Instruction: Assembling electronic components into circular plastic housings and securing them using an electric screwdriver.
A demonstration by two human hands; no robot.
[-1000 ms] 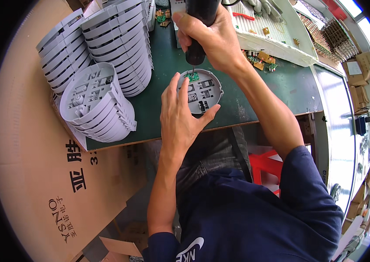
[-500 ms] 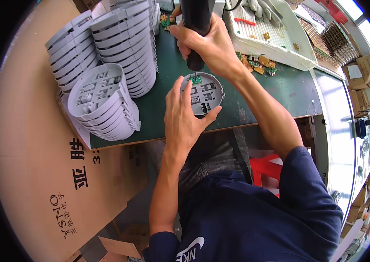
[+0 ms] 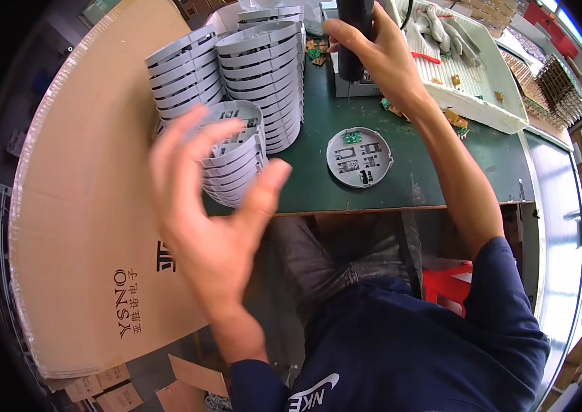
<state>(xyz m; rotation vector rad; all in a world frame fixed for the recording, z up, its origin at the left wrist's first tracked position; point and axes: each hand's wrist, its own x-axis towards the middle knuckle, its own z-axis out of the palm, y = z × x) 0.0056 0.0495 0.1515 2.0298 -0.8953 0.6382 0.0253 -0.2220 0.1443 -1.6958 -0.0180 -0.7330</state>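
Note:
My right hand (image 3: 390, 65) grips a black electric screwdriver (image 3: 351, 62), its thin bit pointing down above the green table. Below it, apart from both hands, a round grey plastic housing (image 3: 357, 156) lies open side up. A small green circuit board (image 3: 352, 137) sits at its far edge, with black parts in its compartments. My left hand (image 3: 212, 223) is blurred, its fingers spread and holding nothing. It hovers in front of a short stack of similar grey housings (image 3: 236, 165) and partly hides it; whether it touches the stack I cannot tell.
Taller stacks of grey housings (image 3: 260, 75) stand behind the short one. A white tray (image 3: 514, 120) at the far right bears gloves (image 3: 435, 31) and a red item (image 3: 426, 58). Small circuit boards (image 3: 456, 123) lie beside it. Large cardboard (image 3: 92, 178) borders the left; a red stool (image 3: 445, 283) is below.
My left hand has let go of the round housing and moved left to the short stack. The screwdriver has lifted off the green board. The view has shifted.

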